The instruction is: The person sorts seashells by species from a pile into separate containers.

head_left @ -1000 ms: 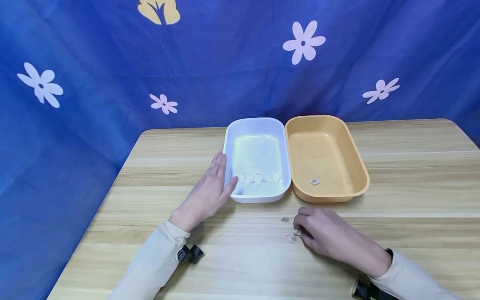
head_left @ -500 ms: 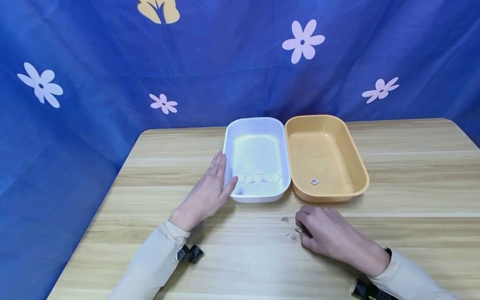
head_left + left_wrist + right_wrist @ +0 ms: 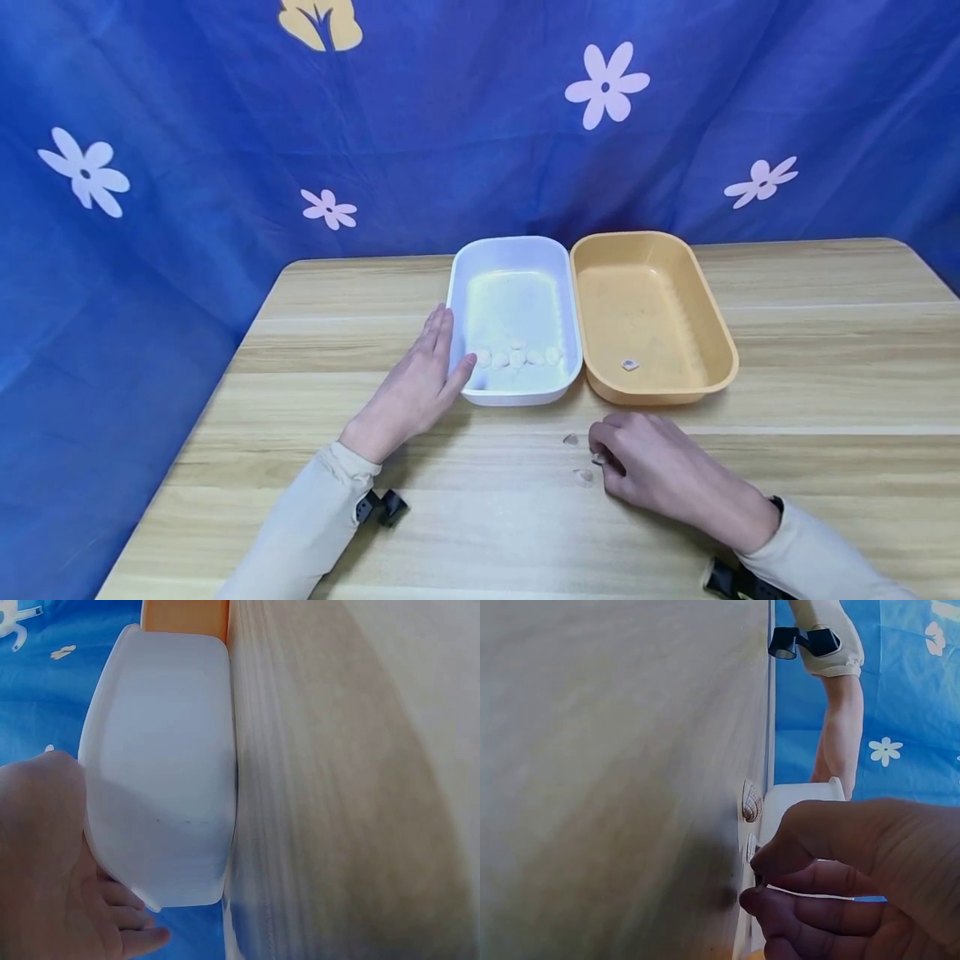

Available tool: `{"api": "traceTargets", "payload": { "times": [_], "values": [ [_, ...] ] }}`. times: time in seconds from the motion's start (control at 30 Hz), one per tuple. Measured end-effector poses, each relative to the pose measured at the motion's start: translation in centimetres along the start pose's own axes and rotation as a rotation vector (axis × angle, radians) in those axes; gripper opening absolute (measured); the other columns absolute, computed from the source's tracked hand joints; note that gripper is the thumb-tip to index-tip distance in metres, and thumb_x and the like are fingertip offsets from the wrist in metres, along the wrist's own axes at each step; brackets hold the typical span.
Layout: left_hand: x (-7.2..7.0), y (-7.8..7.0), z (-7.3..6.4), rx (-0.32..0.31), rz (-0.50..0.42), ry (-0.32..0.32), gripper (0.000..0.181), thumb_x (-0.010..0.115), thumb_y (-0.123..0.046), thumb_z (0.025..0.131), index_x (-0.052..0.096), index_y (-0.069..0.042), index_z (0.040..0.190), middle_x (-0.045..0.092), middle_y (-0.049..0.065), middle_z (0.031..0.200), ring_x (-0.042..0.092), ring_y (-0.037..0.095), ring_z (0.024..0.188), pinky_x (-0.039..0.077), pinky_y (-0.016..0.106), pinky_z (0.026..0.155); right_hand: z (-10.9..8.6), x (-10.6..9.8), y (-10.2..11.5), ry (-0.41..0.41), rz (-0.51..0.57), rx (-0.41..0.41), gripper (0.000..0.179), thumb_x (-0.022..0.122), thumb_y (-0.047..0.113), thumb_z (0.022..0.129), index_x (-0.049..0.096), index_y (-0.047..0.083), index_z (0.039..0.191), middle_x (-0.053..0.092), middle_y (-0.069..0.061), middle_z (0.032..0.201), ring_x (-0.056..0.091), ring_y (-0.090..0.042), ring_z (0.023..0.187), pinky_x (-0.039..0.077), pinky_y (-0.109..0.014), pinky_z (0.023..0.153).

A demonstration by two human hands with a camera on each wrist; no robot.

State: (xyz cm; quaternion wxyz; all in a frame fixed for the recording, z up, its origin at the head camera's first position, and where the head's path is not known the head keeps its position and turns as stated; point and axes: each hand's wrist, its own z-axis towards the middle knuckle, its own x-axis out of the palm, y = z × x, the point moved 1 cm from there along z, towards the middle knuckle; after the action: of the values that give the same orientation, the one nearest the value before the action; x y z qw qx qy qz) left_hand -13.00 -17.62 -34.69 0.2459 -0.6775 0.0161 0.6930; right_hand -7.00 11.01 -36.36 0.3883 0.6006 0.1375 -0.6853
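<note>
My right hand [image 3: 656, 458] pinches a small seashell [image 3: 597, 458] between thumb and fingertips, close over the table; in the right wrist view only a sliver of that shell [image 3: 760, 880] shows. To its left on the wood lie two more small shells, a nearer one [image 3: 582, 477] and a farther one [image 3: 571, 439]. One ribbed shell [image 3: 752, 801] stands out in the right wrist view. With fingers straight, my left hand [image 3: 411, 379] rests along the left rim of the white tub [image 3: 517, 398], its thumb over the edge.
Several whitish pieces [image 3: 517, 358] lie in the near part of the white tub. Right beside it stands a yellow-orange tub [image 3: 660, 394] with one small shell [image 3: 629, 365] inside. Behind the table [image 3: 480, 517] hangs a blue flowered curtain [image 3: 465, 125].
My right hand has drawn the pinched shell slightly right, apart from the nearer shell on the table. My left hand has stayed at the white tub.
</note>
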Motion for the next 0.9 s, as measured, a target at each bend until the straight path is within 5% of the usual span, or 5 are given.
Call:
{"api": "traceTargets", "payload": {
  "times": [0.37,0.67,0.9],
  "values": [
    [-0.2,-0.2,0.2,0.004,0.008,0.004,0.076,0.026,-0.047,0.104,0.009,0.012,0.149,0.006,0.028,0.157,0.007,0.034,0.146,0.016,0.046,0.118,0.0,-0.7,0.3,-0.057,-0.017,-0.037,0.012,0.071,0.005,0.072,0.066,0.015,0.075,0.051,0.010,0.073,0.047,-0.004,0.061,0.041,-0.020,0.051],
    [-0.4,-0.3,0.2,-0.005,0.032,0.023,0.076,0.025,-0.048,0.104,0.008,0.011,0.149,0.003,0.027,0.157,0.004,0.035,0.146,0.014,0.047,0.119,0.3,-4.0,0.0,-0.169,-0.009,-0.086,0.015,0.078,0.008,0.072,0.072,0.013,0.085,0.062,0.008,0.081,0.058,-0.004,0.070,0.052,-0.023,0.058],
    [-0.5,-0.4,0.1,-0.019,0.073,0.035,0.075,0.024,-0.047,0.104,0.008,0.011,0.150,0.002,0.026,0.157,0.001,0.035,0.146,0.013,0.047,0.119,0.4,-5.6,-1.2,-0.223,-0.019,-0.082,0.019,0.077,0.005,0.071,0.073,0.010,0.088,0.069,0.003,0.087,0.069,-0.018,0.085,0.059,-0.036,0.073]
  ]
}}
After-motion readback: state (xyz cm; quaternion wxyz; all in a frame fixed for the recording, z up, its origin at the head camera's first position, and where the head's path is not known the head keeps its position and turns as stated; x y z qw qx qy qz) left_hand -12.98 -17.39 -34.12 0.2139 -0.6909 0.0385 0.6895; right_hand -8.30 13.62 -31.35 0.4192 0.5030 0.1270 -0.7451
